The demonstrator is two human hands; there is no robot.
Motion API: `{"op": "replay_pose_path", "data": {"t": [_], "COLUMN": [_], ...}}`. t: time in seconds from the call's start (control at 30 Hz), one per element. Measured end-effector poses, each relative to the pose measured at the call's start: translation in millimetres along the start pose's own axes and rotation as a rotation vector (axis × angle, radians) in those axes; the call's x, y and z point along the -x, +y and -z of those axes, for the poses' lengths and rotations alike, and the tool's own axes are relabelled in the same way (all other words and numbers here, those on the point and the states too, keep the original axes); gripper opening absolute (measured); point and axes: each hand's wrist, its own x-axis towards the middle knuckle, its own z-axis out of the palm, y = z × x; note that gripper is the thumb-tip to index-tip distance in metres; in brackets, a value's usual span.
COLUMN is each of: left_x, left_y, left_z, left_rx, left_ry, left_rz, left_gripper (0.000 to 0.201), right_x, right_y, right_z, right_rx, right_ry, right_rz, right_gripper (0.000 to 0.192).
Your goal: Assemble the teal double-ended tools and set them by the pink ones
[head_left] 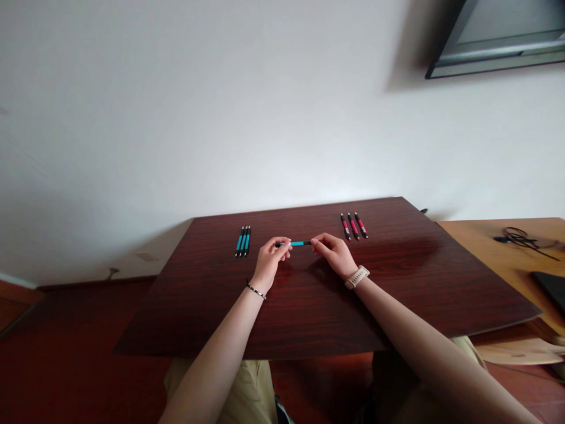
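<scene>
A blue and black pen [298,243] is held level above the middle of the dark wooden table [304,312]. My left hand [270,258], with a beaded bracelet at the wrist, pinches its left end. At the other end, the fingertips of my right hand [334,253] close on the black part; a pale watch band sits on that wrist. To the left of my hands lie three blue and black pens [242,242], side by side. Three pink and black pens [354,227] form another row at the right, beyond my right hand. My fingers hide both tips of the held pen.
A white wall [273,118] rises behind the table. On the right stands a lighter wooden table [477,241] with a coiled black cable [521,238] and a dark flat object [549,288]. A screen [503,44] hangs at the upper right.
</scene>
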Motion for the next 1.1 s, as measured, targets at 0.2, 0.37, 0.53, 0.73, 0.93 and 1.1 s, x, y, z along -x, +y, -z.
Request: {"op": "replay_pose_path", "data": {"t": [0.2,0.37,0.53,0.73,0.93,1.1], "left_x": [-1,-1,0,-1,0,-1], "left_y": [-6,-3,-1,-3,-1,-3], "left_z": [3.7,3.5,2.1,2.9,1.3,3.4], "left_rx": [0.124,0.098,0.111,0.169,0.138,0.268], "left_ry": [0.01,0.03,0.031,0.033,0.043,0.035], "left_rz": [0.05,0.012,0.011,0.043,-0.006,0.059], "left_gripper": [0.039,0.037,0.037,0.035,0.036,0.036], "right_x": [-4,-2,0,-3,-2,-2], "right_y": [4,-4,-6,3,4,5], "right_z": [0,1,1,0,-1,-1], "right_rx": [-0.152,-0.096,-0.014,-0.088,-0.099,-0.098], "right_ry": [0.069,0.069,0.064,0.059,0.057,0.065], "right_rz": [0.007,-0.039,-0.04,0.013,-0.006,0.027], "right_gripper": [0.045,0.045,0.052,0.045,0.045,0.044]}}
